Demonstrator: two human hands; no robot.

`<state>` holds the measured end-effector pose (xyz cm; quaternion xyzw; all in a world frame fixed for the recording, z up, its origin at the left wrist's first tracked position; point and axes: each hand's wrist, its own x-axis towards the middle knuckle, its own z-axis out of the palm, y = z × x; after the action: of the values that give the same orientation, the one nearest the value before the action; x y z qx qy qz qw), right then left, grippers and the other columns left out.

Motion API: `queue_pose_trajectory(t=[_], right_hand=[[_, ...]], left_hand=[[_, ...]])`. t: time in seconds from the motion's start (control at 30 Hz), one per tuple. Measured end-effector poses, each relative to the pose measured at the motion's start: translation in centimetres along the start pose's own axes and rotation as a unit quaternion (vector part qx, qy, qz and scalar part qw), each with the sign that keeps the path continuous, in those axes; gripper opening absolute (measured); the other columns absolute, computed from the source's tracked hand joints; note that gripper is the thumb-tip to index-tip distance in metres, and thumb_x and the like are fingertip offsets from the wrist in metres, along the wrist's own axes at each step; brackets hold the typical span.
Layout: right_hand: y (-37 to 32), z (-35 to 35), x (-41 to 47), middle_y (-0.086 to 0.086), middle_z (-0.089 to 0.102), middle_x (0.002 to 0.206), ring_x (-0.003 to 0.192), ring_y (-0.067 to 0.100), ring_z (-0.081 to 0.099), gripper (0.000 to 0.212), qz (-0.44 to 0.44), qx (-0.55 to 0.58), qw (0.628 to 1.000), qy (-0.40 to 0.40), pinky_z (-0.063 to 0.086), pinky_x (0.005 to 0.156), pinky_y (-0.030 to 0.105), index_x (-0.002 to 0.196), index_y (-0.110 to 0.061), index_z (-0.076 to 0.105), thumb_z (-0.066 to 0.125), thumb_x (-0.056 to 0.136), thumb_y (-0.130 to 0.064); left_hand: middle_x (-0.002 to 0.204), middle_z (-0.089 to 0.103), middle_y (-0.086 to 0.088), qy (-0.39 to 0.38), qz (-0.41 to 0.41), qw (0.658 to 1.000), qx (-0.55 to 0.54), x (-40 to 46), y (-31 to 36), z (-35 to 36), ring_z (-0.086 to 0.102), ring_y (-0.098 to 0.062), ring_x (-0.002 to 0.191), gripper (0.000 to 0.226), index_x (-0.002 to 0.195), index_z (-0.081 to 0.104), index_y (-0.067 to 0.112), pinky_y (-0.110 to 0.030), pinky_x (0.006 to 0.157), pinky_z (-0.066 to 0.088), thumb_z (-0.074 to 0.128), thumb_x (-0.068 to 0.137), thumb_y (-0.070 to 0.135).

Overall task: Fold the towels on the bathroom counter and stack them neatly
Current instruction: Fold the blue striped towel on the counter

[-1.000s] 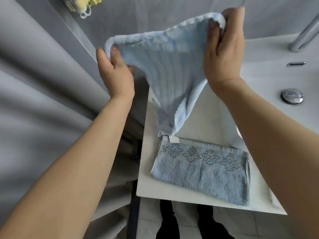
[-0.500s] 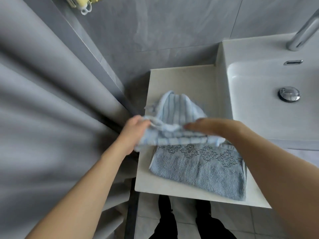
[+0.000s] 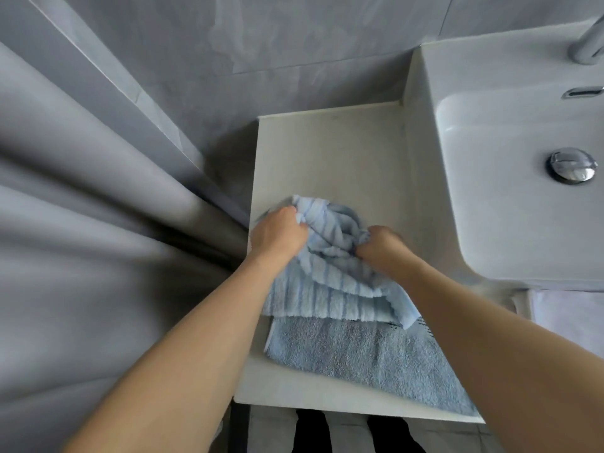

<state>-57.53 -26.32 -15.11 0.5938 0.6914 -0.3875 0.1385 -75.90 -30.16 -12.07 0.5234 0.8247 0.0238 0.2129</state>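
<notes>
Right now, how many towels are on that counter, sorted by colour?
Light blue striped towel: 1, gripped by the left hand and right hand.
Grey-blue folded towel: 1, lying on the counter partly under the striped one.
Total: 2 towels.

Two towels lie on the worktop (image 3: 330,152): one pale blue striped towel (image 3: 330,282), bunched at its far end, and one grey-blue terry towel (image 3: 366,358), folded flat on the near side under the striped towel's near edge. Two hands are in view, a left hand (image 3: 277,237) and a right hand (image 3: 380,245), one at each side of the striped towel's bunched part, both with curled fingers in the cloth. There is one white basin (image 3: 510,191) on the right, with one chrome drain plug (image 3: 572,165), one overflow slot (image 3: 581,92) and one tap (image 3: 588,49) at the far right edge. One grey curtain (image 3: 98,223) hangs on the left.
</notes>
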Motion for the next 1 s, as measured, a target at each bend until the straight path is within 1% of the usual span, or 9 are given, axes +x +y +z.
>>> queue_pose_trajectory(t=[0.13,0.27,0.4,0.53,0.6,0.73,0.83,0.9,1.0], right_hand=[[-0.9,-2.9,-1.4,0.011,0.054,0.107,0.079,0.024,0.052,0.011,-0.024,0.284,0.932,0.224,0.037,0.071,0.029,0.094,-0.010,0.050,0.052,0.092,-0.021],[-3.9,-9.0,-4.4,-0.009,0.054,0.082,0.076,0.012,0.052,0.019,-0.173,0.353,0.825,0.407,0.036,0.062,0.025,0.096,-0.015,0.045,0.053,0.097,-0.032],[-4.7,-10.9,-4.6,-0.003,0.058,0.106,0.091,0.017,0.055,0.019,-0.227,0.288,0.829,0.422,0.046,0.074,0.033,0.114,-0.015,0.048,0.048,0.096,-0.024],[-2.3,-9.7,-3.7,0.019,0.055,0.118,0.097,0.039,0.057,0.025,-0.082,0.041,0.958,0.272,0.044,0.074,0.039,0.115,-0.006,0.050,0.045,0.097,-0.023],[-2.3,-9.5,-4.6,0.020,0.062,0.114,0.100,0.038,0.059,0.028,-0.079,-0.081,0.984,0.135,0.045,0.075,0.034,0.108,-0.004,0.056,0.045,0.095,-0.027],[-3.6,-10.0,-7.9,-0.001,0.065,0.091,0.077,0.016,0.060,0.029,-0.036,-0.118,0.982,-0.143,0.046,0.056,0.025,0.105,-0.016,0.066,0.059,0.090,-0.039],[-3.8,-10.3,-9.2,-0.002,0.069,0.103,0.091,0.011,0.062,0.036,0.036,-0.037,0.943,-0.328,0.054,0.059,0.025,0.111,-0.013,0.071,0.069,0.086,-0.039],[-3.9,-10.2,-9.5,0.005,0.070,0.095,0.090,0.016,0.063,0.038,0.063,0.002,0.921,-0.385,0.054,0.082,0.031,0.111,-0.003,0.070,0.072,0.084,-0.031],[-4.3,-10.4,-9.9,0.004,0.059,0.061,0.054,0.016,0.056,0.022,0.076,-0.030,0.928,-0.365,0.043,0.054,0.021,0.078,-0.009,0.066,0.066,0.086,-0.029]], left_hand=[[0.069,0.050,0.007,0.131,0.077,0.945,-0.288,0.7,2.1,-4.8,0.051,-0.013,0.070,0.024,0.074,0.047,0.018,-0.031,0.063,0.039,0.056,0.094,0.026],[0.071,0.048,0.008,0.309,0.099,0.868,-0.377,0.4,4.0,-11.7,0.045,-0.013,0.069,0.026,0.085,0.048,0.005,-0.032,0.065,0.040,0.057,0.094,0.028],[0.102,0.059,0.001,0.200,-0.076,0.918,-0.333,0.6,3.0,-12.3,0.058,-0.028,0.095,0.033,0.115,0.042,0.016,-0.039,0.085,0.050,0.053,0.087,0.028],[0.107,0.055,-0.005,0.046,-0.110,0.976,-0.182,-2.3,0.6,-10.5,0.056,-0.033,0.102,0.033,0.112,0.036,0.015,-0.041,0.085,0.048,0.049,0.082,0.018],[0.108,0.055,-0.007,-0.008,-0.067,0.992,-0.103,-4.0,-0.3,-9.9,0.056,-0.032,0.099,0.031,0.112,0.038,0.015,-0.037,0.076,0.044,0.050,0.083,0.015],[0.092,0.057,-0.002,-0.159,0.048,0.983,-0.079,-7.8,-2.3,-9.7,0.059,-0.025,0.086,0.023,0.099,0.052,0.014,-0.036,0.068,0.049,0.065,0.082,0.022],[0.071,0.061,0.007,-0.402,0.067,0.897,-0.173,-11.0,-2.6,-11.1,0.057,-0.007,0.064,0.020,0.086,0.062,0.017,-0.024,0.060,0.047,0.079,0.080,0.024],[0.075,0.064,0.003,-0.504,0.042,0.842,-0.190,-12.3,-2.8,-11.6,0.060,-0.010,0.071,0.018,0.086,0.063,0.016,-0.024,0.066,0.049,0.078,0.075,0.020],[0.089,0.069,-0.009,-0.517,-0.013,0.841,-0.160,-11.9,-3.8,-10.8,0.067,-0.022,0.085,0.022,0.091,0.067,0.012,-0.038,0.080,0.055,0.072,0.070,0.015]])
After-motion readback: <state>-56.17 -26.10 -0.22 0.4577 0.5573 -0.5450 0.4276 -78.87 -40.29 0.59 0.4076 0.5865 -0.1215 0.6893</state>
